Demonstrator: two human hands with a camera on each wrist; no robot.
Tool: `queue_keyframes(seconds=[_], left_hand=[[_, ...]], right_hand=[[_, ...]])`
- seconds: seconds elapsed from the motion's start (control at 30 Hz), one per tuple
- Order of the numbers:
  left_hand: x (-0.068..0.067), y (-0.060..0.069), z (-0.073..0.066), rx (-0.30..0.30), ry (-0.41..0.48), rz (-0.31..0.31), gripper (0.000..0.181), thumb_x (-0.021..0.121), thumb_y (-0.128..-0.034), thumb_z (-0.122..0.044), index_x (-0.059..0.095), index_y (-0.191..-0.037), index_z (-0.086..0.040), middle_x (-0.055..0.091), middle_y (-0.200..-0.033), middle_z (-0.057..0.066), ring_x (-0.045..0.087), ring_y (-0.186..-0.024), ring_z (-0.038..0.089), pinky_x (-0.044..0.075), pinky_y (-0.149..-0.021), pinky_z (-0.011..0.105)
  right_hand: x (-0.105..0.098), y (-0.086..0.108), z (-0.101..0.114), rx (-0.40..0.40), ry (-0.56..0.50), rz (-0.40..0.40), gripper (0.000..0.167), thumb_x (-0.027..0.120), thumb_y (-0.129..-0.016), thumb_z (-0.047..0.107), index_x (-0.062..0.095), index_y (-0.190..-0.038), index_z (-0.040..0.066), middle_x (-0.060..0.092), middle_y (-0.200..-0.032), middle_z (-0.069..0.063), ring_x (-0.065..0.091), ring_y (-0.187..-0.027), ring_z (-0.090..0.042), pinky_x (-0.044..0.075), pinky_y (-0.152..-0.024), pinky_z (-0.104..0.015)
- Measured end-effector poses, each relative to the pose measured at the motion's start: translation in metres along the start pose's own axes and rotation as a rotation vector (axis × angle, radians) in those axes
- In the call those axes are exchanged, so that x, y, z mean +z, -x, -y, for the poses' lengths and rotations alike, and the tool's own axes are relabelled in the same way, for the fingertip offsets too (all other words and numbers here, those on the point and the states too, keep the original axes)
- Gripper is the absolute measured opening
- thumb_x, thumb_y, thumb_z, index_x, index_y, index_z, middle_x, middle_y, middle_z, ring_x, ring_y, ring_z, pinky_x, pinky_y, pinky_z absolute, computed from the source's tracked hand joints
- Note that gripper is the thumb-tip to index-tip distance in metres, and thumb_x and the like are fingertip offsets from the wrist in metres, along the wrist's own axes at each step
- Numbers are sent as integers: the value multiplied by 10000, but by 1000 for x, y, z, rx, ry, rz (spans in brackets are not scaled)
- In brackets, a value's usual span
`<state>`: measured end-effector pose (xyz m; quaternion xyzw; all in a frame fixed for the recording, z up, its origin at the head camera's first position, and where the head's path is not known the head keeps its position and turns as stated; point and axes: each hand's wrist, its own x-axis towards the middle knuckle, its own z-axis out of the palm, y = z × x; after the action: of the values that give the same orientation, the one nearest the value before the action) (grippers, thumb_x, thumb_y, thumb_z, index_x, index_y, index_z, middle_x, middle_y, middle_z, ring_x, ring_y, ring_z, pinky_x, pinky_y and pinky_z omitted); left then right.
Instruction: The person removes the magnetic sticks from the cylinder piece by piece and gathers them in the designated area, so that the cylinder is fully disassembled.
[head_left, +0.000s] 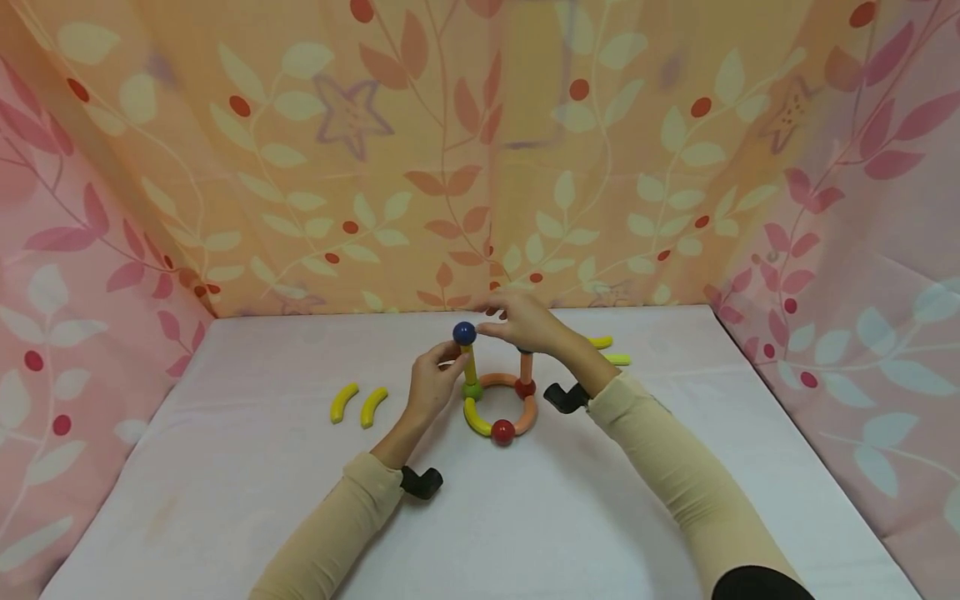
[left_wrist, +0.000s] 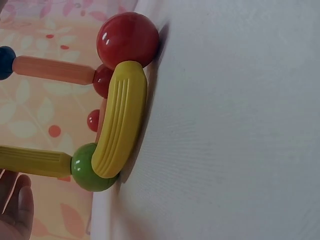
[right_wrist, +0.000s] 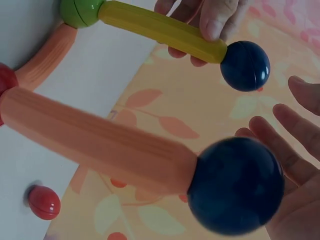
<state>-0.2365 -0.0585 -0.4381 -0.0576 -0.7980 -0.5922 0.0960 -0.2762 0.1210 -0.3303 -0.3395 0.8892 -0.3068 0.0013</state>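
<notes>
Loose yellow pieces, far left: two curved lengths, one (head_left: 344,403) and another (head_left: 373,407), lie on the white table (head_left: 262,517), apart from both hands.
Left hand (head_left: 433,382): thumb and fingers pinch the yellow rod (head_left: 470,365) near its top; this is the nearer hand, in contact.
Yellow rod: long axis close to upright, lower end at the green ball (head_left: 472,390), right of the left hand.
Blue ball on yellow rod (head_left: 464,333): sits at the upper end, between the hands; left of the right hand's fingertips.
Base ring: three curved pieces, including a yellow arc (head_left: 476,418), joined by balls; red ball (head_left: 502,432) at the near side.
Orange rod (head_left: 527,367): upright, topped by a second blue ball (right_wrist: 236,186).
Right hand (head_left: 528,323): fingers loosely spread, nothing gripped; just beside the yellow rod's ball; whether the palm touches the second one, I cannot tell.
</notes>
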Motion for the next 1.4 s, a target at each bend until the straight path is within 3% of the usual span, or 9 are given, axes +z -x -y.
queue_keyframes(seconds=[0.33,0.5,0.7,0.93,1.13,1.4], left_hand=[[1,2,-2,25,7,20,283,644,-940,-138,671,-1192,-13,708,-1114,174,665,-1041,313,558,-912,429],[1,3,-1,49,3,19,265,653,-932,-127,676,-1162,1,710,-1103,180,676,-1041,313,561,-907,412],[3,5,-2,41,20,24,250,660,-926,-123,666,-1131,21,698,-1107,188,678,-1053,319,566,-898,380],[2,6,-2,42,38,31,295,690,-908,-146,662,-1158,7,699,-1096,177,676,-1047,307,565,-894,366],[2,4,1,68,-27,47,321,683,-913,-192,680,-1170,0,719,-1094,162,684,-1032,302,574,-876,384],[0,1,3,168,-153,56,276,660,-929,-159,686,-1150,5,734,-1071,147,696,-1019,298,566,-886,420]], right_hand=[[9,-9,6,1,24,75,331,702,-897,158,672,-1207,43,661,-1225,-111,631,-1082,-255,564,-879,-350],[11,-9,9,-36,25,87,293,705,-891,134,686,-1165,32,651,-1193,-114,644,-1057,-247,557,-891,-371],[12,-6,13,-19,54,144,307,704,-890,124,676,-1183,40,605,-1246,-103,649,-1046,-221,547,-922,-371],[15,-3,16,-12,96,152,360,725,-868,108,664,-1218,49,609,-1286,-121,641,-1062,-237,561,-907,-345],[17,-3,19,-4,139,157,369,719,-872,95,657,-1232,47,614,-1299,-140,610,-1151,-274,546,-946,-348],[18,-2,20,-36,181,115,350,719,-879,137,668,-1208,29,642,-1201,-129,631,-1048,-239,552,-913,-329]])
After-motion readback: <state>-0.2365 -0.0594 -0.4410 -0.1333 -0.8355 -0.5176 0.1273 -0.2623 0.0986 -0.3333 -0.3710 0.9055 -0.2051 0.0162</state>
